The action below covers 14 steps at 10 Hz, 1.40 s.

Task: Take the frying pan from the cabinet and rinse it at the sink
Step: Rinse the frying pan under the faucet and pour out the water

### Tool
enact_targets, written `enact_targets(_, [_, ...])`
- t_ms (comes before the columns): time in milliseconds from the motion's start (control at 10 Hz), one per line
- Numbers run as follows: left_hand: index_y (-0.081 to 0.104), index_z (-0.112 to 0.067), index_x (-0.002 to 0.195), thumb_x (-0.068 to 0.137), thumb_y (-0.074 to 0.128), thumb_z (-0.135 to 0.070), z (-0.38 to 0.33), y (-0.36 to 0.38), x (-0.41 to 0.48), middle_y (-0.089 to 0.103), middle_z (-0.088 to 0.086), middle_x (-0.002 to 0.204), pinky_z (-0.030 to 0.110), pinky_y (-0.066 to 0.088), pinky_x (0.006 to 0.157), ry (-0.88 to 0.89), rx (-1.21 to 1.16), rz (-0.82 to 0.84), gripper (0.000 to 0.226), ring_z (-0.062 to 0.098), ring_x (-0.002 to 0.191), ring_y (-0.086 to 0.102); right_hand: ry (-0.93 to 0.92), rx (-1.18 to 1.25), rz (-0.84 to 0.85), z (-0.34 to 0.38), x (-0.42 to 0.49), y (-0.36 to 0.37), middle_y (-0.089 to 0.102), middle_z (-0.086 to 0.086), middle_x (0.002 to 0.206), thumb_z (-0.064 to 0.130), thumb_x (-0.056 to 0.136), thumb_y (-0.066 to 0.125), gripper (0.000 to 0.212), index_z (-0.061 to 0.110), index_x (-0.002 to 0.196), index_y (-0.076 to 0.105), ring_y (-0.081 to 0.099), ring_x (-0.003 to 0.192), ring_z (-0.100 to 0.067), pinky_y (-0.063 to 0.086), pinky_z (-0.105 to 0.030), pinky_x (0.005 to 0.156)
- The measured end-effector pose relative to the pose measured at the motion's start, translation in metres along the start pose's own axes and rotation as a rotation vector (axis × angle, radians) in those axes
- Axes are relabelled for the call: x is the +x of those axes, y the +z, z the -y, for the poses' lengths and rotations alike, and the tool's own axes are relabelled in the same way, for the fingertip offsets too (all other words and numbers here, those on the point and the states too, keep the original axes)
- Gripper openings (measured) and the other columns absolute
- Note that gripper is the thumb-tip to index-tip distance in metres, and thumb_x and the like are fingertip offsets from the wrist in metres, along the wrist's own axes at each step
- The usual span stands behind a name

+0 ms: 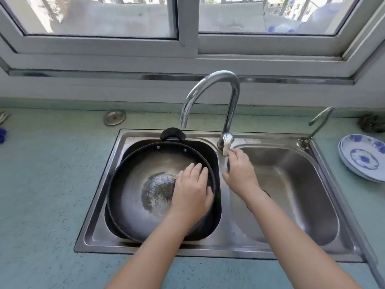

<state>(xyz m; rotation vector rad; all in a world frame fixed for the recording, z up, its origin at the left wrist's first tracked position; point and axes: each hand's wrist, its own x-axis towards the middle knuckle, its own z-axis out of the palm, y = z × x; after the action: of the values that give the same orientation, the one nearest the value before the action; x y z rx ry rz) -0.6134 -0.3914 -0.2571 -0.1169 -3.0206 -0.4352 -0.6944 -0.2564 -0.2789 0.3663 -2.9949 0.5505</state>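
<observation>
Far left of the teal surface (48,184), a blue item (2,135) is cut off by the frame; cannot identify it. A round metal cap (114,117) sits behind the double sink (100,207). Left basin: the frying pan (133,184) lies inside, filling most of it, black helper handle (172,134) toward the window; a shallow pool of bubbly water (158,190) sits at its centre. Left hand (190,192) lies palm down inside the pan, fingers spread and flat, grip clasping nothing; it hides the pan's right wall. The pan's near rim is covered by the forearm. Tall gooseneck faucet (210,90) arcs with its spout above the pan's far edge; no stream made out. Right hand (239,172) has fingertips curled on the faucet lever (227,142), a loose grip. Right basin (291,195) holds nothing visible; drain is hidden by the arm. A small second tap (318,122) stands at the sink's right corner. Stacked blue-and-white plates (362,157), a dark scrubber (371,123) behind them, blurred.
</observation>
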Motion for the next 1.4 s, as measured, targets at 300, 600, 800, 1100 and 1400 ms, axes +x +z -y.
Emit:
enact_targets(300, [0.070,-0.004,0.106,0.072,0.044,-0.035,-0.006,0.013,0.029,0.070,0.014,0.111,0.048,0.055,0.084,-0.070,0.044,-0.009,0.053,0.032,0.105,0.066,-0.170,-0.091,-0.070,-0.020,0.040,0.024,0.068,-0.022,0.101,-0.002,0.043,0.084,0.057,-0.006,0.097,0.068,0.067,0.094,-0.038,0.057,-0.045,0.073])
enact_targets(600, [0.071,-0.006,0.104,0.071,0.043,-0.036,-0.011,0.022,0.036,0.071,0.012,0.110,0.047,0.054,0.082,-0.104,0.051,-0.012,0.052,0.030,0.104,0.067,-0.289,-0.049,-0.160,-0.030,0.060,0.021,0.064,-0.017,0.079,-0.014,0.038,0.071,0.037,-0.003,0.073,0.063,0.063,0.065,-0.033,0.055,-0.035,0.060])
enact_targets(800, [0.071,-0.006,0.104,0.071,0.043,-0.037,-0.009,0.023,0.031,0.071,0.012,0.110,0.047,0.055,0.083,-0.124,0.059,0.008,0.053,0.030,0.104,0.067,-0.313,-0.068,-0.130,-0.029,0.064,0.017,0.060,-0.018,0.069,-0.013,0.032,0.070,0.034,-0.002,0.062,0.060,0.057,0.053,-0.033,0.053,-0.031,0.054])
enact_targets(1100, [0.071,-0.005,0.103,0.070,0.044,-0.036,-0.005,0.022,0.021,0.071,0.013,0.108,0.047,0.056,0.082,-0.110,0.036,0.011,0.053,0.031,0.102,0.068,-0.220,-0.072,-0.151,-0.018,0.061,0.010,0.061,-0.021,0.070,-0.013,0.033,0.076,0.039,-0.005,0.068,0.062,0.057,0.054,-0.038,0.052,-0.038,0.052])
enact_targets(1400, [0.071,-0.004,0.104,0.070,0.044,-0.035,0.023,0.013,-0.027,0.071,0.014,0.108,0.046,0.057,0.081,-0.093,0.007,0.042,0.053,0.031,0.101,0.068,-0.118,0.013,-0.118,0.023,-0.017,0.031,0.065,-0.029,0.096,-0.004,0.045,0.078,0.047,-0.008,0.091,0.067,0.065,0.089,-0.045,0.054,-0.055,0.075])
